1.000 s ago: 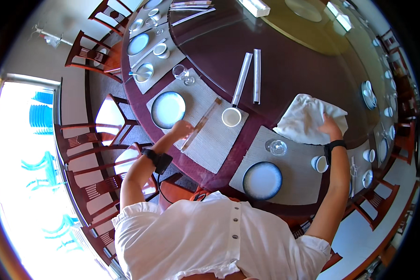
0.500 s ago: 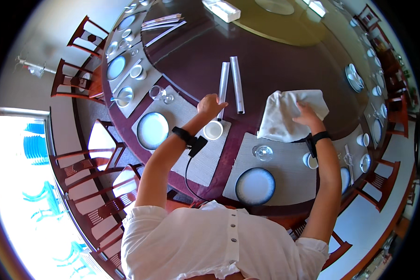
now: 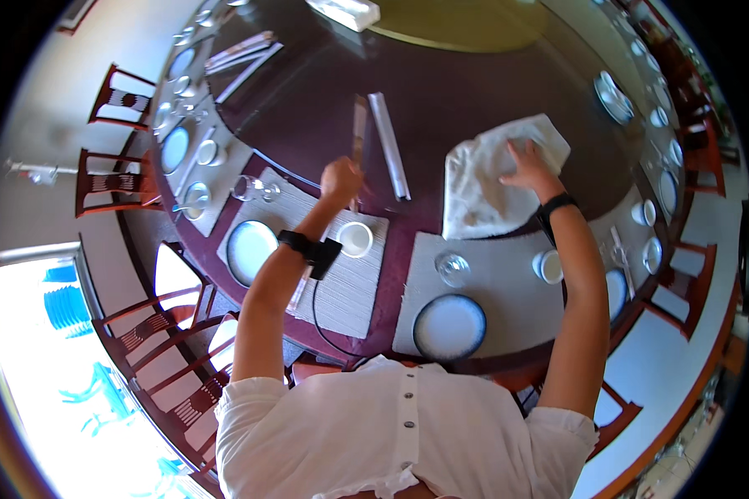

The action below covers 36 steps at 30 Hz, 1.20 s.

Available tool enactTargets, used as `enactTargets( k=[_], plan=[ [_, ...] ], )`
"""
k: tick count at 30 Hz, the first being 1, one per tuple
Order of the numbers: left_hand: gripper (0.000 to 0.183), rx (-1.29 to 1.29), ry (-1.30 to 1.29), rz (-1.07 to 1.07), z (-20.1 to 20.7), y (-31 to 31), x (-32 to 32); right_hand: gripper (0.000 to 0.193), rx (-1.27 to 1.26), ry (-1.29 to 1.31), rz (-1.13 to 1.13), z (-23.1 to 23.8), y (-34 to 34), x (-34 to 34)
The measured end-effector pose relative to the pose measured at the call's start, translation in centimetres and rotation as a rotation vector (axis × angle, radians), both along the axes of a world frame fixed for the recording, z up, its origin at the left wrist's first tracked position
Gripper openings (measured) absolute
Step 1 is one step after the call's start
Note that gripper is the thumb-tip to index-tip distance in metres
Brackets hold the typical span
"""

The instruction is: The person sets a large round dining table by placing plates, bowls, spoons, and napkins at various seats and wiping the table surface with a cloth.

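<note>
In the head view, the left hand (image 3: 342, 179) is clenched around a long brown wrapped chopstick sleeve (image 3: 359, 131) on the dark round table (image 3: 466, 75), just beyond a small white cup (image 3: 355, 239). To the right, the right hand (image 3: 526, 163) lies flat, fingers spread, on a white cloth napkin (image 3: 483, 187).

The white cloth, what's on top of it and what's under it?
The right hand presses flat on the white cloth. Around its edges shows the dark round table. Anything lying beneath the cloth is covered.
</note>
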<state>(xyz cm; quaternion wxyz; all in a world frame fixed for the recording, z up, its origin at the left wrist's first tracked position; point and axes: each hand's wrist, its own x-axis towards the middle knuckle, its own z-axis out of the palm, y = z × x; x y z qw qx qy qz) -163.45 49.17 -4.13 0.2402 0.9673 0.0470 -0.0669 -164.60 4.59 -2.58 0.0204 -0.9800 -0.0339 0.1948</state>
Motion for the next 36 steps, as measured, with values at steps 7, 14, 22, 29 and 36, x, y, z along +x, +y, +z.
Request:
enactTargets(
  k=[7, 14, 22, 29, 36],
  plan=[
    [0.006, -0.711, -0.053, -0.294, 10.4, -9.6, -8.3, 0.105, -0.002, 0.022, 0.016, 0.5, -0.3, -0.3],
    [0.02, -0.961, 0.97, -0.572, 10.5, -17.7, -24.7, 0.104, -0.046, 0.102, 0.016, 2.3, 0.7, 0.0],
    [0.019, -1.096, 1.247, -0.185, -5.5, -25.0, -32.1, 0.106, 0.002, 0.052, -0.003, 1.7, 0.3, -0.4],
    [0.021, -0.615, 0.63, -1.013, 0.1, -22.6, -28.4, 0.105, 0.017, 0.112, 0.008, 2.1, 2.3, -0.7],
    [0.022, -0.342, -0.273, -0.317, 9.4, -13.0, -9.0, 0.108, 0.063, 0.044, 0.017, 1.8, 1.0, -1.6]
  ],
)
